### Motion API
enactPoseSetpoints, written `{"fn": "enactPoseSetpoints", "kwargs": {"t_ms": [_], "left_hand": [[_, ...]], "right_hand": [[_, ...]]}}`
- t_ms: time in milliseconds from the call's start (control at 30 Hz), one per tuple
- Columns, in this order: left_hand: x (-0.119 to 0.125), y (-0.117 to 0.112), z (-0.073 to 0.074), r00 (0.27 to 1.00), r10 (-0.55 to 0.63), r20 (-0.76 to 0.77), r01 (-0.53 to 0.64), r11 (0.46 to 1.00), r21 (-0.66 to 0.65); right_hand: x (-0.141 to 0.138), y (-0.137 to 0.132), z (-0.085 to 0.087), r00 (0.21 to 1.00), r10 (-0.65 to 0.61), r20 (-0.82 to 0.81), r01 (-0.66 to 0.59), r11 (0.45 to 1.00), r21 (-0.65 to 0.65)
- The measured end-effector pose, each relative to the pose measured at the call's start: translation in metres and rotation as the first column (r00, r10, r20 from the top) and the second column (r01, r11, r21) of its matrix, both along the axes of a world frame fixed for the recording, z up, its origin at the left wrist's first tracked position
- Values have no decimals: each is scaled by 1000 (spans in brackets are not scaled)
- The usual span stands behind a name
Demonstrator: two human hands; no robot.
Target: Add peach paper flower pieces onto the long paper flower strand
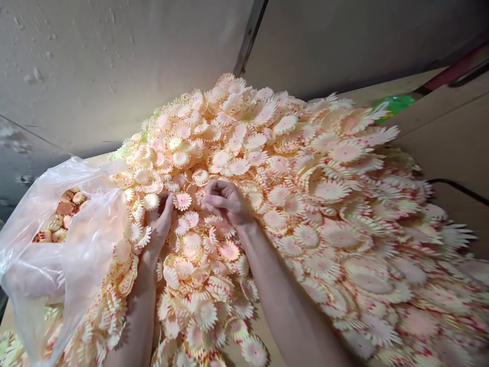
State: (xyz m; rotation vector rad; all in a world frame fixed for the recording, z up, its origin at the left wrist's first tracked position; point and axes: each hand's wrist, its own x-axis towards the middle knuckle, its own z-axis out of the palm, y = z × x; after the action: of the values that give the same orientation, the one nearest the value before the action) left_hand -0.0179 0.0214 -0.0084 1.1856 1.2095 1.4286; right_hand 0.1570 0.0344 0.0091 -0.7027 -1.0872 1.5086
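A large heap of artificial flower petal layers (275, 220) spreads around both hands. They are pale cream, with fringed edges and pink or red tinting. My left hand (159, 220) is closed, its thumb tip at the edge of a small round petal layer (183, 201) with a dark dot at its centre. To the right, my right hand (226, 203) curls with thumb and index finger pinched together. Whatever lies between those fingertips is too small to make out. The other fingers of my left hand are partly hidden behind its thumb and the petals.
At the left, an open clear plastic bag (91, 224) holds compact stacked flower pieces (66, 209). A stained wall (114, 66) rises behind the heap. Near the back right are a green packet (399, 106) and a black cable (458, 187). Bare tabletop (267, 326) shows near the front.
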Motion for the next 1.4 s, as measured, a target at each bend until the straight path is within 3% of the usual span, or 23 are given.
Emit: {"fn": "enactPoseSetpoints", "kwargs": {"t_ms": [67,233,433,733,1033,1400], "left_hand": [[4,-2,7,1000,21,-23,-20,999,26],[7,-7,16,995,-93,-30,93,996,-5],[5,-10,18,988,-155,-7,154,988,-27],[2,-8,12,990,-144,-8,144,990,-9],[4,-8,14,990,-138,-5,138,989,-59],[4,-8,14,990,-138,-3,138,990,-27]], "right_hand": [[-4,-1,2,991,52,127,-52,999,-2],[-10,-1,0,956,90,279,-102,994,29],[-9,2,-9,958,106,265,-117,993,26],[-9,2,-5,970,165,176,-158,986,-51],[-8,3,-11,958,207,197,-204,978,-37],[-5,4,-10,960,221,173,-217,975,-44]]}}
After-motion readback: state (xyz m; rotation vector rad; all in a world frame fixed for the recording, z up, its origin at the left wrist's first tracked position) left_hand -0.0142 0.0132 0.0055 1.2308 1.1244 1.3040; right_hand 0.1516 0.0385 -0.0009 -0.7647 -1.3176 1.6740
